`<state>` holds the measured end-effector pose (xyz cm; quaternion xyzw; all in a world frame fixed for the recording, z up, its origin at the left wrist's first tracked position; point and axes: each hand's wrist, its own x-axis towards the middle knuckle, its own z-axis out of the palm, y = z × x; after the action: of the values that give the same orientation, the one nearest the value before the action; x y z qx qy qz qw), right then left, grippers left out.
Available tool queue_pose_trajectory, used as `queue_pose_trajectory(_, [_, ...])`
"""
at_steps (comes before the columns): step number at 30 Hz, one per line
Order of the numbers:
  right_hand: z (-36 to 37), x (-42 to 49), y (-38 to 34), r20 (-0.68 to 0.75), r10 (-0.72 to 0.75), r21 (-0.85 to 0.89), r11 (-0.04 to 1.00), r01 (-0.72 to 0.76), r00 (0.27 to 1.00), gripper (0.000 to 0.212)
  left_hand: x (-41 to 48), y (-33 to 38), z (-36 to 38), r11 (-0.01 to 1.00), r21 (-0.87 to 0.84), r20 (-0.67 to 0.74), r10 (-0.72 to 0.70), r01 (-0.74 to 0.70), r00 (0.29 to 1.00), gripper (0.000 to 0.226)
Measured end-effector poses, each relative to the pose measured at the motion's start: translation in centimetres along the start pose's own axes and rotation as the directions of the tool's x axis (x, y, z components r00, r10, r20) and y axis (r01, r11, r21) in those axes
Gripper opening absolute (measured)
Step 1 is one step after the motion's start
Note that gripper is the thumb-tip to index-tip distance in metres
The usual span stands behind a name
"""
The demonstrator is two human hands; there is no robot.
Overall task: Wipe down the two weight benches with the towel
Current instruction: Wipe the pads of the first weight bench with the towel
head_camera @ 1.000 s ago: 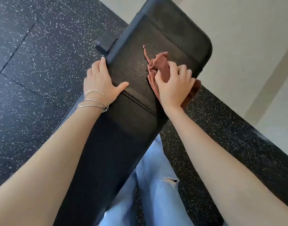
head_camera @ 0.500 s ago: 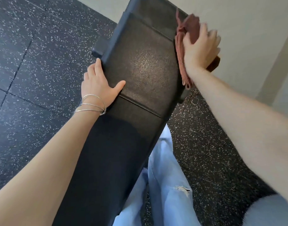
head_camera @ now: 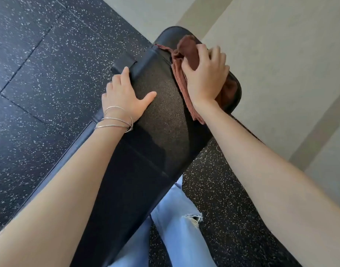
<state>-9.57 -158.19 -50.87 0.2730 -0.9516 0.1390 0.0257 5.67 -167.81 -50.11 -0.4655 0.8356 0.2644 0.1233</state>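
A black padded weight bench (head_camera: 161, 120) runs from the lower left up to a rounded far end near the wall. My right hand (head_camera: 205, 78) grips a bunched reddish-brown towel (head_camera: 186, 51) and presses it on the pad near that far end; part of the towel hangs under my wrist along the right edge. My left hand (head_camera: 125, 95) rests flat on the bench's left edge, fingers straight, thumb spread onto the pad. Thin silver bangles circle the left wrist. Only this one bench shows.
Black speckled rubber floor tiles (head_camera: 40, 74) lie to the left and right of the bench. A beige wall (head_camera: 281, 54) rises just beyond the bench's far end. My legs in light blue jeans (head_camera: 177, 228) stand at the bench's right side.
My right hand has carried the towel from the bench's right edge back onto the pad near the far end. The view has shifted, and my left hand has slid a little up the left edge.
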Motion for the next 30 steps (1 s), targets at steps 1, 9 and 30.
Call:
queue_pose_trajectory(1, [0.6,1.5,-1.1,0.026,-0.051,-0.017,0.999,0.052,0.998,0.037,0.1,0.1,0.0,1.0,-0.001,0.001,-0.011,0.011,1.0,0.094])
queue_pose_trajectory(9, [2.6,6.0,-4.2,0.158,-0.426,-0.03,0.9,0.435,0.891,0.038,0.2,0.6,0.2,0.999,0.003,-0.015,-0.046,0.046,0.999,0.092])
queue_pose_trajectory(30, [4.3,10.0,-9.1,0.454,-0.466,-0.041,0.841,0.54,0.76,0.035,1.0,1.5,-0.1,0.999,0.012,0.042,-0.04,0.04,0.998,0.095])
